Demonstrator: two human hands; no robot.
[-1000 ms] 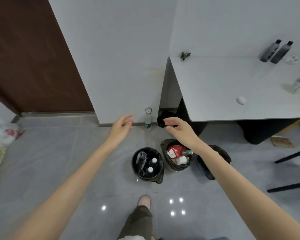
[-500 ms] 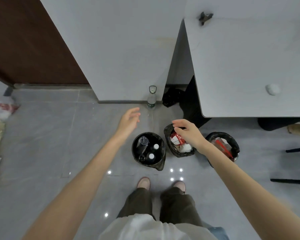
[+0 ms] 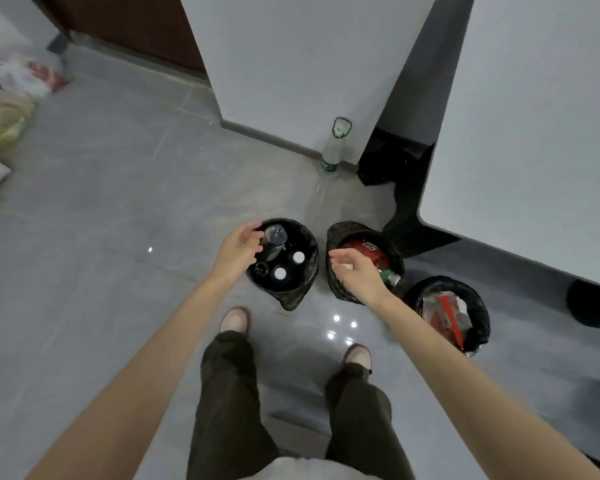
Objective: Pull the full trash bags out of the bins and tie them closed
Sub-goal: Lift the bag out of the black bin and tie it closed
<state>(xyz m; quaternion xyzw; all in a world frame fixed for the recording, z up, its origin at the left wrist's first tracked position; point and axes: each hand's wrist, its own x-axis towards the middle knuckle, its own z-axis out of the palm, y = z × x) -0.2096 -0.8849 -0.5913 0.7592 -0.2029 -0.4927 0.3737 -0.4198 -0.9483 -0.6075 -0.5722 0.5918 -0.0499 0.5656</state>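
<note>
Three bins stand in a slanting row on the grey floor [image 3: 101, 202]: the left bin [image 3: 293, 301] with bottles, the middle bin [image 3: 335, 233] with red packaging, and the right bin [image 3: 480, 306] with red and white rubbish. Each is lined with a black bag whose edge is folded over the rim. The worktop [image 3: 534, 133] overhangs just beyond the middle and right bins, its rounded corner close above them. A water bottle [image 3: 331, 154] stands against the white wall [image 3: 291, 64] behind the left bin. Open floor lies wide to the left, as far as the pale plastic bags [image 3: 4, 119] at the edge, and towards the person's shoes.

Compared with half a second ago, the view has tipped further down, so both legs show fully. The left hand has come back from over the floor beyond the bins to the left bin's rim.

The left hand [image 3: 238, 252] hovers at that rim's left side, fingers spread and lightly bent, holding nothing. The right hand [image 3: 359, 271] hangs over the middle bin's near left rim, fingers loosely curled; whether it pinches the bag's edge cannot be told.
</note>
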